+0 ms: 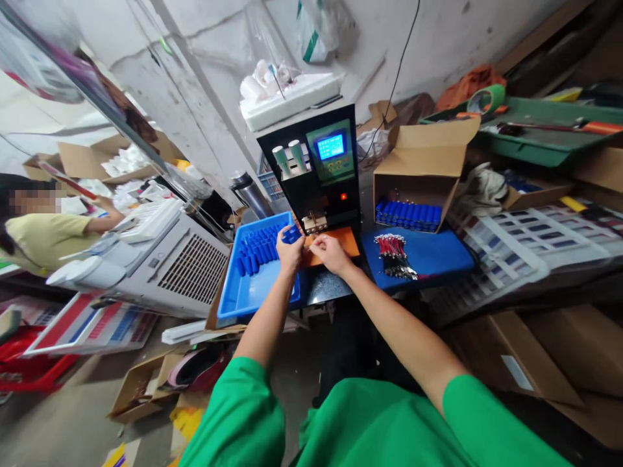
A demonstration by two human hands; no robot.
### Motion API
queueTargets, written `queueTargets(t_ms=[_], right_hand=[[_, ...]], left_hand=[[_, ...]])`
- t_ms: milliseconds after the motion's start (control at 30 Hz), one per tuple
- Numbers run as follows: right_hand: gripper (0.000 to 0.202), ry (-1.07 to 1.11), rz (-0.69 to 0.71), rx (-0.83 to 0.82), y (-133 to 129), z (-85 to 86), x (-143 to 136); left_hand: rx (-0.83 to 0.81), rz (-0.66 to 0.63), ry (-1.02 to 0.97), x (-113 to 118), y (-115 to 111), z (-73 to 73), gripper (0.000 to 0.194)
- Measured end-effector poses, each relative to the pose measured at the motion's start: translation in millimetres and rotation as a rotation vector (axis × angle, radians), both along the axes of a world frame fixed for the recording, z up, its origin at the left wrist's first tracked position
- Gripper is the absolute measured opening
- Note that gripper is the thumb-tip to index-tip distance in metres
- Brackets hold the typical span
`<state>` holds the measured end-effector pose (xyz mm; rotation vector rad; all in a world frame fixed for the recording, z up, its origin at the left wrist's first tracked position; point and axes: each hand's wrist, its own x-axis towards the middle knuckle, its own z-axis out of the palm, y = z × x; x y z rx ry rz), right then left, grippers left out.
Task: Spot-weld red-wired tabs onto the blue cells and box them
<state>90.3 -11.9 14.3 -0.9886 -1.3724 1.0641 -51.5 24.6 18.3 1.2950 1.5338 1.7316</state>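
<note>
My left hand [290,250] is closed around a blue cylindrical battery cell [292,234] at the front of a black spot welder [272,144] with a lit blue screen. Close beside it, my right hand [329,251] has thumb and fingers pinched together; what they grip is too small to make out. Both hands are over an orange board [346,241], just below the welder's metal electrode holder [314,222]. Left of them, a light blue tray [233,299] holds rows of blue cells [263,246].
Red and black wire leads [392,253] lie on a blue pad [438,256] to the right. Behind them, an open cardboard box [418,159] contains blue cells. A steel flask [250,194] stands left of the welder. Another person [48,227] works at far left, behind an air cooler [180,272].
</note>
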Motion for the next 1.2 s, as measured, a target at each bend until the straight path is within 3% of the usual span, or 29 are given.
queueTargets(t_ms=[200,467,733,1200], right_hand=[[0.015,-0.061,-0.019,0.060,14,-1.4,-27],[0.016,-0.044,-0.026,-0.003,22,-6.4,-34],[0.016,-0.009,-0.072,0.002,21,-8.5,-28],[0.019,0.005,-0.049,0.041,15,-9.4,-25]], left_hand=[[-0.039,-0.070,0.037,1,17,-5.1,0.048],[-0.036,-0.217,0.069,-6,22,-2.6,0.054],[-0.060,-0.327,0.056,4,24,-2.4,0.050],[-0.033,-0.282,0.074,2,24,-4.7,0.046]])
